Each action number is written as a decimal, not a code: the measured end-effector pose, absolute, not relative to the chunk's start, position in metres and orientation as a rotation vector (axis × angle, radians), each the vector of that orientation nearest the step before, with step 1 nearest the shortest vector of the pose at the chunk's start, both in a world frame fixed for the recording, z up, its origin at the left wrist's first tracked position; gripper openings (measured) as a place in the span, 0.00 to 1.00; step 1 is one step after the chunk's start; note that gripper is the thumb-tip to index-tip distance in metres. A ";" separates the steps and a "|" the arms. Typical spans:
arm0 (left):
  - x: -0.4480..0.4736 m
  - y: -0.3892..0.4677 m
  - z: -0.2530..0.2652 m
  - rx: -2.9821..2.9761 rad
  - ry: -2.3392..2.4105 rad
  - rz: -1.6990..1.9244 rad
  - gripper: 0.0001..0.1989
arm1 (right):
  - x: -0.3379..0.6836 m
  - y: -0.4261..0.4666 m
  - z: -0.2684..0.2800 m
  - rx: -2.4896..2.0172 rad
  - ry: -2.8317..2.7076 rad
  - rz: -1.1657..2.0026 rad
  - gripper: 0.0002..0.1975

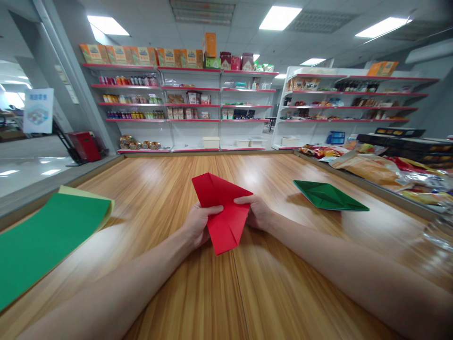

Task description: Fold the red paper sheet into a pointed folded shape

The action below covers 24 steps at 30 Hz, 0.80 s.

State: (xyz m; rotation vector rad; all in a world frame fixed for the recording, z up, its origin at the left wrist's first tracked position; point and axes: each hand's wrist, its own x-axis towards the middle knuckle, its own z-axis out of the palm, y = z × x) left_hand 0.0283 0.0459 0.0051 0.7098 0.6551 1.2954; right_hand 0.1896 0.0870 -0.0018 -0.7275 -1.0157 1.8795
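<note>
A folded sheet of red paper is held up above the middle of the wooden table, creased and with angled edges. My left hand grips its left side, thumb flat on the front and fingers hidden behind. On the right side, my right hand pinches the paper the same way, its thumb pointing inward. To the right lies a folded green paper piece with raised creases. At the left rests a stack of green paper sheets, with a pale yellow sheet showing under its curled edge.
The wooden table has a raised border. Beyond its right edge are piled snack packages and dark boxes. A blurred clear object is at the far right. Stocked shelves stand behind the table.
</note>
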 end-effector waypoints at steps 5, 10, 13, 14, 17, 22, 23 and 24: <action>0.029 0.053 -0.003 0.752 0.671 1.417 0.15 | 0.188 0.090 -0.002 -0.706 -0.946 1.894 0.08; 0.023 0.057 -0.007 0.863 0.717 1.681 0.09 | 0.184 0.088 0.006 -0.625 -0.889 1.897 0.10; 0.019 0.051 -0.003 1.149 0.819 1.725 0.08 | 0.183 0.084 0.009 -0.608 -0.988 1.919 0.16; 0.018 0.049 -0.002 1.268 0.865 1.725 0.08 | 0.182 0.083 0.009 -0.623 -1.030 1.918 0.17; 0.017 0.047 -0.003 1.434 0.946 1.706 0.08 | 0.180 0.081 0.008 -0.685 -1.108 1.871 0.16; 0.019 0.056 -0.007 1.094 0.859 1.641 0.18 | 0.177 0.082 0.001 -0.669 -1.053 1.737 0.04; 0.020 0.058 -0.006 0.998 0.827 1.612 0.21 | 0.177 0.083 0.000 -0.665 -1.036 1.708 0.04; 0.020 0.059 -0.004 0.915 0.798 1.578 0.22 | 0.177 0.085 0.000 -0.662 -1.020 1.677 0.06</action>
